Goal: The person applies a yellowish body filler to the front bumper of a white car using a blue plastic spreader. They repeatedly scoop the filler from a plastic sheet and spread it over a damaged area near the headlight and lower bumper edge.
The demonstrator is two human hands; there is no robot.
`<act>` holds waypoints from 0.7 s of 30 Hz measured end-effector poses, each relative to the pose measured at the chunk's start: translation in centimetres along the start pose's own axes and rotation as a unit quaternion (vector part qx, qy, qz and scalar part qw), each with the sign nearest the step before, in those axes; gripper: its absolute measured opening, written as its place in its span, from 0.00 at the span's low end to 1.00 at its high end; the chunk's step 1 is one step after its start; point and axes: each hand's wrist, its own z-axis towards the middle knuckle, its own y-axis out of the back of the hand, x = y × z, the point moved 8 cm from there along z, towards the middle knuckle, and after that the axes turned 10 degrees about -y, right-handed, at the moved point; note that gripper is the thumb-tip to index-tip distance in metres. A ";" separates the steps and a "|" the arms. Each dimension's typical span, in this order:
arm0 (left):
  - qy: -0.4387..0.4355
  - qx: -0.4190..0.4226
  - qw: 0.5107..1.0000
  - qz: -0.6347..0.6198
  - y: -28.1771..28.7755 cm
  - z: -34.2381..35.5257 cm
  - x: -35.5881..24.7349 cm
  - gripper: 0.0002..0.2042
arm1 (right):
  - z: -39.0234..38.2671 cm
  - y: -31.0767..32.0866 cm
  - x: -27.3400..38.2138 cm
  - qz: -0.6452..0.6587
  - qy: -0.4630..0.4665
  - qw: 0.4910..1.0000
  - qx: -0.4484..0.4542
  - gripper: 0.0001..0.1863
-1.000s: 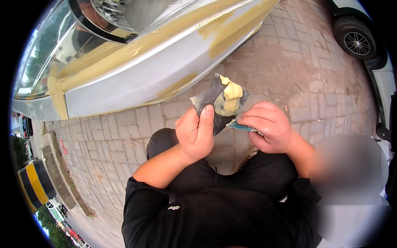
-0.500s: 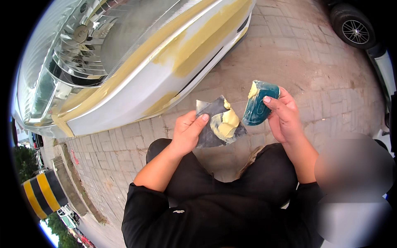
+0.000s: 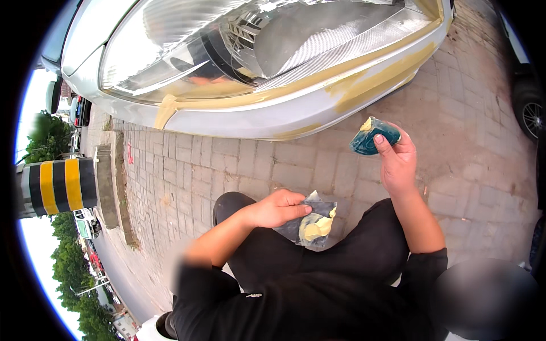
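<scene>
My left hand (image 3: 278,208) pinches the edge of a thin dark sheet (image 3: 291,228) low over my lap. A dollop of pale yellow putty (image 3: 317,227) is smeared on that sheet. Farther forward and to the right, my right hand (image 3: 398,162) grips a teal spreader (image 3: 372,138) between thumb and fingers. Some yellow putty clings to the spreader's upper left corner. The spreader is apart from both the sheet and the car. Ahead is the silver-white car bumper (image 3: 239,124), with dull yellow patches (image 3: 369,94) along it below the headlight (image 3: 187,62).
A tan strip (image 3: 166,112) hangs at the headlight's lower left corner. Brick paving (image 3: 187,170) runs beneath me. A black-and-yellow striped post (image 3: 60,186) stands at the left by a kerb. Another vehicle's wheel (image 3: 530,108) shows at the far right. My knees are bent close below my hands.
My left hand has drawn the sheet down toward my lap. My right hand, still gripping the spreader, sits farther from the sheet. The view has turned, showing the car's front more level.
</scene>
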 end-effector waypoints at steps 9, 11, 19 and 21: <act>-0.009 0.228 0.973 0.032 1.2 2.0 2.1 0.12 | -5.5 1.1 6.0 -0.136 0.031 0.975 -0.176 0.15; 0.020 0.272 0.962 0.003 3.6 2.1 5.7 0.12 | -7.1 0.4 6.4 -0.153 0.039 0.960 -0.233 0.14; 0.131 0.321 0.933 -0.095 6.6 0.9 7.8 0.13 | -8.1 1.3 2.2 -0.112 0.007 0.920 -0.375 0.13; 0.135 0.317 0.936 -0.078 7.3 0.6 7.7 0.12 | -7.0 2.2 0.4 -0.103 -0.004 0.922 -0.374 0.13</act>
